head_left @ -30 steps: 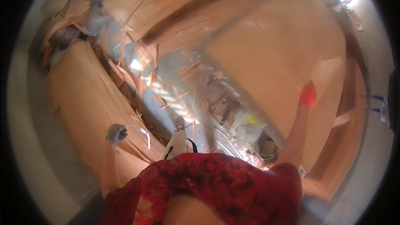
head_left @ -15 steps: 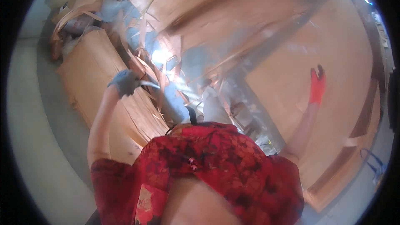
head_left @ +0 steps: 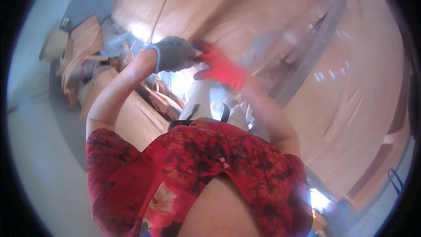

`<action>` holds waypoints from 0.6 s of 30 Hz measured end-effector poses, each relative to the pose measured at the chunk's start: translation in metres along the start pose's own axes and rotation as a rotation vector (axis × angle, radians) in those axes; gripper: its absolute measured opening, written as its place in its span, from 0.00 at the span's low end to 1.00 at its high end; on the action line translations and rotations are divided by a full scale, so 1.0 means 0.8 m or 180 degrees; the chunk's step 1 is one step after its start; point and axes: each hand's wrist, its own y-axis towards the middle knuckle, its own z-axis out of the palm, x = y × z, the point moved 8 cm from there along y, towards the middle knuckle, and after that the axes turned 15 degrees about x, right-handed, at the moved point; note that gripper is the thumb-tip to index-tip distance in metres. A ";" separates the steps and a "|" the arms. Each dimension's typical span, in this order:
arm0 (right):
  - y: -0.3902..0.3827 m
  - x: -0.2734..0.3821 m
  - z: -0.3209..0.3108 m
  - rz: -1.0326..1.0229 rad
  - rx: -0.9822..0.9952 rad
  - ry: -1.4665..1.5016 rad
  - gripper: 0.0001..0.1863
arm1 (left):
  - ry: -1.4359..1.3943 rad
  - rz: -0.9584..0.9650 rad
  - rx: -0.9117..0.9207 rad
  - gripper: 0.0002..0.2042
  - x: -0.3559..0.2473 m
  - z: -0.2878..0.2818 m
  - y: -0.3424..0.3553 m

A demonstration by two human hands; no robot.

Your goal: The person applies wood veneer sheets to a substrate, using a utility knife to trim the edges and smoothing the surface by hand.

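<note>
Apparently you're holding your left hand point(head_left: 177, 55) and loosely curled right hand point(head_left: 221, 66) close together, both grips unclear, before the large brown sheet point(head_left: 201, 4), likely stiff and best held by its edge.

Landmark: red floral shirt point(head_left: 280, 166), near part cut off by lower edge. Ahead of shirt: left hand point(head_left: 175, 55), grey glove, fingers smeared and partly hidden where the right hand point(head_left: 221, 68) meets it; red glove's fingertips blurred too. Small pale object point(head_left: 201, 66) between them, mostly covered, kind and grip unclear. Farther ahead of shirt: tan sheets point(head_left: 245, 4) streaked, running out past upper rim. Just ahead of shirt: pale trouser legs point(head_left: 197, 101), feet lost behind gloves and glare. Right of shirt: dark looped strap point(head_left: 394, 180), too small to identify.
</note>
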 end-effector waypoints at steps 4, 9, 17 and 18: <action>0.066 -0.124 -0.026 0.0635 -0.0068 -0.0212 0.14 | 0.0013 0.0438 0.0267 0.12 0.082 -0.098 0.086; 0.112 -0.205 -0.111 0.1354 -0.0797 0.0166 0.10 | -0.3670 0.2026 -0.1889 0.23 0.300 -0.233 0.125; 0.181 -0.232 -0.233 0.1366 -0.2348 0.1408 0.17 | -0.3841 0.3808 -0.0805 0.52 0.236 -0.236 0.255; 0.180 -0.228 -0.255 0.1361 -0.2465 0.1242 0.18 | -0.4110 0.3806 -0.0362 0.48 0.221 -0.248 0.261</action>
